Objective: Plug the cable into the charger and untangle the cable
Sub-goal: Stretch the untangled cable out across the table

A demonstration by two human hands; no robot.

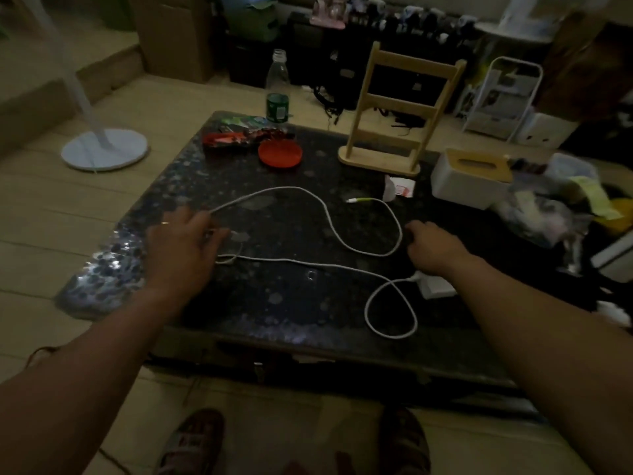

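Observation:
A white cable snakes across the dark speckled table. Its free end with a green-yellow plug lies toward the back. The other end sits in a white charger at the right, just past a small loop. My left hand is at the table's left, fingers curled round the cable's bend there. My right hand hovers beyond the charger, fingers curled down beside the cable's right curve. The dim light hides whether they touch it.
At the back of the table stand a wooden rack, a red lid, snack wrappers, a bottle and a tissue box. Bags pile at the right. A fan base sits on the floor at the left.

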